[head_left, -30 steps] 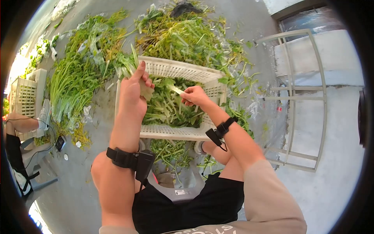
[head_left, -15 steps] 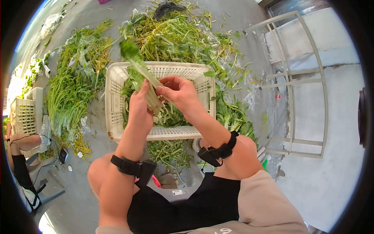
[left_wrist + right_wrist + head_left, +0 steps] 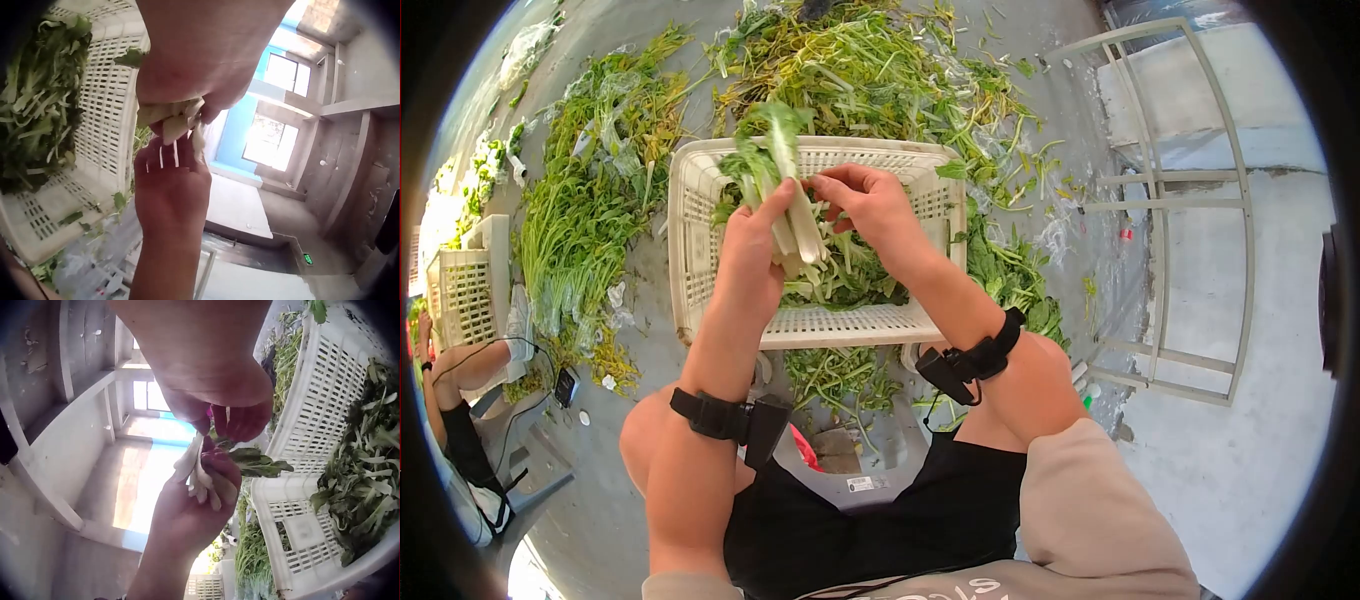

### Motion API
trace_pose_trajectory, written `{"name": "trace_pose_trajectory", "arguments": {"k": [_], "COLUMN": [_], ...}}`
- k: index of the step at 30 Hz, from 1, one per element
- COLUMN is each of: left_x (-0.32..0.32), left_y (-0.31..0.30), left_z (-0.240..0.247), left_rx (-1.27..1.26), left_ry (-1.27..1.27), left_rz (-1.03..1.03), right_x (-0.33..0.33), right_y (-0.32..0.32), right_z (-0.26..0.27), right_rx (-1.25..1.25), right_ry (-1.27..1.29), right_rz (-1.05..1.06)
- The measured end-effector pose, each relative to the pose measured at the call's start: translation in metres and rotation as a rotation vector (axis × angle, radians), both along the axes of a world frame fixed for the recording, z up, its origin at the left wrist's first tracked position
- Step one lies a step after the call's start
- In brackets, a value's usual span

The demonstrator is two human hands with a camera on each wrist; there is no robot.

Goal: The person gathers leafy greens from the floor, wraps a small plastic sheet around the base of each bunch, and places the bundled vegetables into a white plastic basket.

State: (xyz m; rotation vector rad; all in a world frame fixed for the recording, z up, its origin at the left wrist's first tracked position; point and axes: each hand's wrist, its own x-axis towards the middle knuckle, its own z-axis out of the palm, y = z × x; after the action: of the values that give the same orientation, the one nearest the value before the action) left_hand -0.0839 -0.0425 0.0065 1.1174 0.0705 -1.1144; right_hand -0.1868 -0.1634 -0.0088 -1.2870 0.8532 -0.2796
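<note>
My left hand (image 3: 750, 250) grips a small bunch of leafy greens (image 3: 803, 225), its pale stalk ends pointing toward me and its leaves away. On the right side of that bunch, my right hand (image 3: 875, 215) pinches at a stalk with thumb and curled fingers. Both hands are above a white slatted plastic crate (image 3: 850, 330). Inside it lie loose cut greens (image 3: 865, 275). From the left wrist, the pale stalks (image 3: 178, 125) show between the two hands. In the right wrist view, the cut ends (image 3: 203, 484) fan out from the left hand and a dark leaf (image 3: 259, 464) sticks out sideways.
Beyond the crate a heap of greens (image 3: 870, 75) covers the floor, with another pile (image 3: 585, 200) to the left. More greens (image 3: 840, 380) lie between my knees. A metal frame (image 3: 1240, 250) stands at right. Another person's leg (image 3: 475, 365) and a second crate (image 3: 465, 290) are far left.
My right hand has come from the crate's right side to the bunch in the left hand, carrying a stalk. The bunch has shifted from the crate's left rim to over the crate.
</note>
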Motion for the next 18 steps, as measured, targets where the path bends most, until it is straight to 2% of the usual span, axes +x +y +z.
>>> {"name": "trace_pose_trajectory", "arguments": {"k": [6, 9, 11, 12, 14, 18], "left_x": [-0.003, 0.000, -0.004, -0.006, -0.007, -0.006], "left_y": [0.010, 0.012, 0.012, 0.011, 0.010, 0.008], "left_z": [-0.010, -0.008, -0.007, -0.006, -0.002, -0.005], "left_rx": [-0.021, -0.030, -0.004, 0.021, 0.034, 0.044], "left_ry": [-0.027, 0.003, -0.061, -0.124, -0.094, -0.032], "left_rz": [-0.133, -0.218, -0.226, -0.236, -0.205, -0.191], "right_x": [0.002, 0.000, -0.001, -0.001, -0.002, -0.005], "right_y": [0.002, 0.002, 0.002, 0.004, 0.008, 0.011], "right_z": [0.001, 0.008, 0.013, 0.011, 0.007, 0.008], "right_rx": [0.017, 0.110, 0.033, 0.033, 0.171, 0.241], "right_ry": [-0.068, -0.075, 0.034, 0.034, -0.127, -0.116], "right_rz": [0.080, 0.137, 0.224, 0.224, 0.105, 0.020]}}
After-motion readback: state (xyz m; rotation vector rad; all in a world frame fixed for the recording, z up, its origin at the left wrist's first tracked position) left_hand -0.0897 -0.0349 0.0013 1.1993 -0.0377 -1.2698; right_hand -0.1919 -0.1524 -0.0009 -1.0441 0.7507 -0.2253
